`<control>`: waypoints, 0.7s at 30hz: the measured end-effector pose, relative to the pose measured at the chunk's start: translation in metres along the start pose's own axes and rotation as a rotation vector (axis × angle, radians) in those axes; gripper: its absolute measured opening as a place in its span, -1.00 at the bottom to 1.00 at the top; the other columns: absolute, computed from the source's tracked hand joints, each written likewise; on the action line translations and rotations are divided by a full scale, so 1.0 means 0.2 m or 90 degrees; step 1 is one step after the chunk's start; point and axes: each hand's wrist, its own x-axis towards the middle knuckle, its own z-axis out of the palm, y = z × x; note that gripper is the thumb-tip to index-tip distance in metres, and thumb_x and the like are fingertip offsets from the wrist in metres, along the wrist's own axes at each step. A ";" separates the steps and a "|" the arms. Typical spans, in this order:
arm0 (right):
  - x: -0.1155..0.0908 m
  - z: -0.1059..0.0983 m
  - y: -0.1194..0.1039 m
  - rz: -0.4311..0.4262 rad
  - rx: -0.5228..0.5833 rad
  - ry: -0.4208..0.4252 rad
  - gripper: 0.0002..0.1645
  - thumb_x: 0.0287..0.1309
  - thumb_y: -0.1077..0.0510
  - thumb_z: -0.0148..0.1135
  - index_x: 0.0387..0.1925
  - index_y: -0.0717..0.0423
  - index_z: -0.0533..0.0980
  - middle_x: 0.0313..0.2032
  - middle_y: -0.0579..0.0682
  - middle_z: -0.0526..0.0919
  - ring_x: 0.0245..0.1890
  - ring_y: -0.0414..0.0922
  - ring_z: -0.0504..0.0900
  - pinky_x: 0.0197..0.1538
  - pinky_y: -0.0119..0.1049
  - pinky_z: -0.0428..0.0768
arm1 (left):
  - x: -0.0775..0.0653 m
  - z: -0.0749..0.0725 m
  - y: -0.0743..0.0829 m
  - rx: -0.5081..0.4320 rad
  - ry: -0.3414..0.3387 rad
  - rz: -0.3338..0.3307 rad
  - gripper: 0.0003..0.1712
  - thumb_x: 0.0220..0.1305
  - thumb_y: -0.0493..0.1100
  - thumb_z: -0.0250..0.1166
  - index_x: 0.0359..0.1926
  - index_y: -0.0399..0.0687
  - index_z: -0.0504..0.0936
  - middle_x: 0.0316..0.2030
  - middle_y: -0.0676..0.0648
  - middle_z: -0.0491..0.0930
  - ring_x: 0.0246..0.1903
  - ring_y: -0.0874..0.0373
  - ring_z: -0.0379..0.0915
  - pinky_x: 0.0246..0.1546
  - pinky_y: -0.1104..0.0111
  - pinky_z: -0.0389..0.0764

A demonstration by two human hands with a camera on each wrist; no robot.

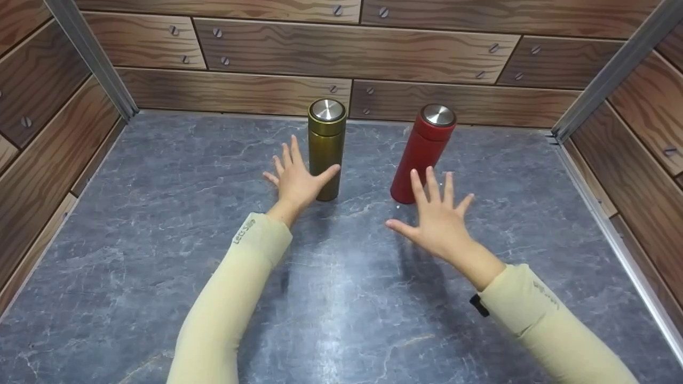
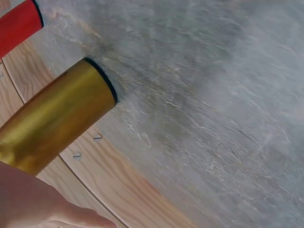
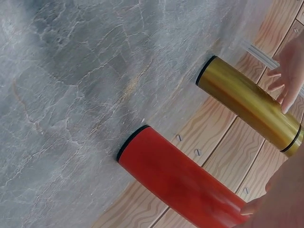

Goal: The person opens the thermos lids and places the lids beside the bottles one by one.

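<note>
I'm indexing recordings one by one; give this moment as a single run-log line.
left hand: fingers spread, near gold flask | right hand: fingers spread, near red flask | both flasks: upright, apart | contact: unclear

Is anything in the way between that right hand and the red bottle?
No, nothing visible stands between the right hand and the red bottle. The gold bottle is off to the left, beside the left hand, not between them.
</note>
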 end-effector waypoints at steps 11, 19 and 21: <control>-0.01 0.00 0.01 -0.003 0.000 0.009 0.29 -0.07 -0.60 -0.03 0.47 -0.06 -0.30 0.46 0.20 -0.34 0.40 0.35 -0.45 0.12 0.55 -0.41 | 0.06 0.01 0.02 0.004 0.003 0.010 0.35 -0.09 0.47 0.25 0.47 0.04 -0.34 0.47 -0.18 -0.18 0.42 -0.32 -0.35 0.27 -0.29 -0.46; -0.01 0.01 0.02 -0.006 -0.009 0.016 0.27 -0.05 -0.56 0.01 0.47 -0.05 -0.27 0.46 0.20 -0.31 0.40 0.36 -0.43 0.12 0.56 -0.37 | 0.08 0.03 0.03 -0.003 0.008 0.002 0.36 -0.10 0.42 0.30 0.47 0.05 -0.35 0.46 -0.13 -0.08 0.41 -0.34 -0.35 0.24 -0.30 -0.52; -0.01 0.01 0.02 -0.006 -0.009 0.016 0.26 -0.03 -0.52 0.05 0.47 -0.05 -0.27 0.46 0.21 -0.31 0.40 0.36 -0.42 0.12 0.56 -0.37 | 0.08 0.04 0.04 -0.007 0.012 -0.002 0.38 -0.12 0.42 0.31 0.47 0.06 -0.35 0.46 -0.12 -0.05 0.41 -0.34 -0.35 0.24 -0.30 -0.53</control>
